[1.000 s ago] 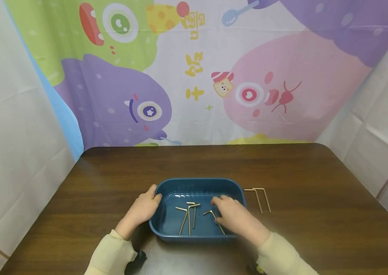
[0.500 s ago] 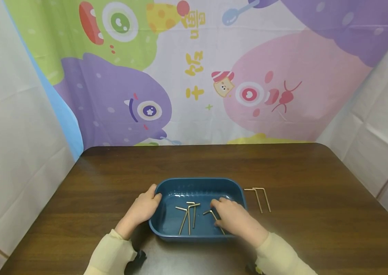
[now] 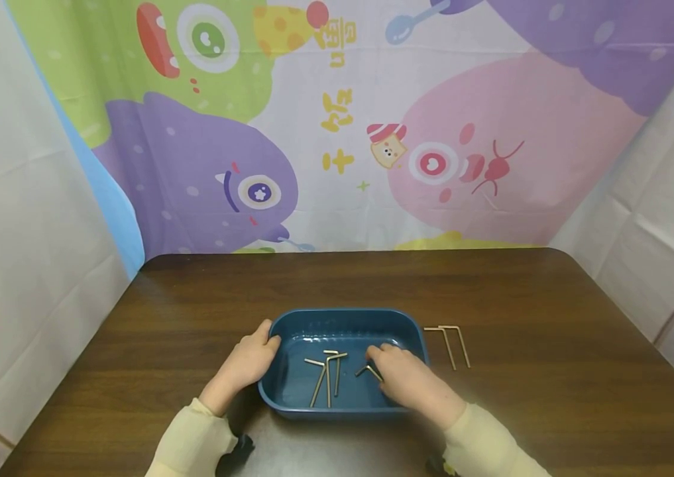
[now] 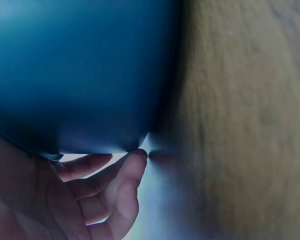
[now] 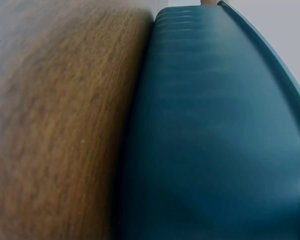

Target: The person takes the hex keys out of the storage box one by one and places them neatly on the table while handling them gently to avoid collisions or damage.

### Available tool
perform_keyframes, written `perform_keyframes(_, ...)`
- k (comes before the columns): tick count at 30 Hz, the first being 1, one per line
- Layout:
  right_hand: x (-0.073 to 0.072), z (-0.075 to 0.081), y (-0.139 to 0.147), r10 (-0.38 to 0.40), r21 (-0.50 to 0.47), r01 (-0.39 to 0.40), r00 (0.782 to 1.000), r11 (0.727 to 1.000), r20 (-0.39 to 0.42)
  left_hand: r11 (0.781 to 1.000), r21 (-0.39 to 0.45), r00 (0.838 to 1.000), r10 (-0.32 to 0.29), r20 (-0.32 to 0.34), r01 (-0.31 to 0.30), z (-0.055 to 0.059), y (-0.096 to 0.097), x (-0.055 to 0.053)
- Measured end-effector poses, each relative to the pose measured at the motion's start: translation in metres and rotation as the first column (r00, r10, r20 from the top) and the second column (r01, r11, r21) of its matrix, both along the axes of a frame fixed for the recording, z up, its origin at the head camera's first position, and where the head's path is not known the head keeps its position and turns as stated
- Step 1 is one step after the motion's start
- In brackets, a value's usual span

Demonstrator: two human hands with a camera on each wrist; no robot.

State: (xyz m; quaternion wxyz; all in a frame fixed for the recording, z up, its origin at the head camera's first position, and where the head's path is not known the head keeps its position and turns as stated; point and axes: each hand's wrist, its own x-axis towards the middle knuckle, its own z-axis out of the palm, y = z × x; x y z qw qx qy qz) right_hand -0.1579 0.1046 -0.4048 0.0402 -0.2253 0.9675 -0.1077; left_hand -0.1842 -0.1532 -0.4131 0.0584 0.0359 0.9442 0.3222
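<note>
My left hand (image 3: 253, 356) grips the left rim of a blue tray (image 3: 339, 412), thumb over the edge. In the left wrist view the fingers (image 4: 132, 167) of that hand curl against the tray's outer wall (image 4: 85, 75). My right hand (image 3: 405, 376) reaches into the tray's right half and pinches an L-shaped hex key (image 3: 372, 371); its bent end shows, while the rest is hidden behind the hand. Three more hex keys (image 3: 329, 381) lie close together on the tray floor, left of the right hand. The right wrist view shows only the tray's outer side (image 5: 205, 125) and the table.
Two similar hex keys (image 3: 456, 346) lie side by side on the brown wooden table (image 3: 193, 291), just right of the tray. A cartoon-printed cloth (image 3: 337, 199) hangs behind the table's far edge, with pale cloth on both sides.
The hex key at the right hand has turned and shifted slightly right, its long arm now going behind the fingers. Left hand, tray and the other hex keys have stayed put.
</note>
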Motion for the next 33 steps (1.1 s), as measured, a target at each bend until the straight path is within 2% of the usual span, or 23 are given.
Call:
perform_keyframes(5,-0.001,-0.001,0.0004,0.003,-0.017,-0.003,1.0,1.0,0.001,1.0,0.002,1.0,0.0,0.001,0.0,0.0004,0.0,0.0002)
perform_keyframes(14,-0.0011,-0.0025,0.0015,0.044,-0.015,-0.045,0.997,0.999,-0.059,1.0,0.001,1.0,-0.001,0.006,0.001,0.0006,0.0,0.0003)
perform_keyframes(33,0.0009,0.0002,0.0016,0.039,-0.002,-0.039,0.998,0.999,-0.041,1.0,0.018,1.0,0.001,0.022,-0.002,0.0013,-0.0002,0.0009)
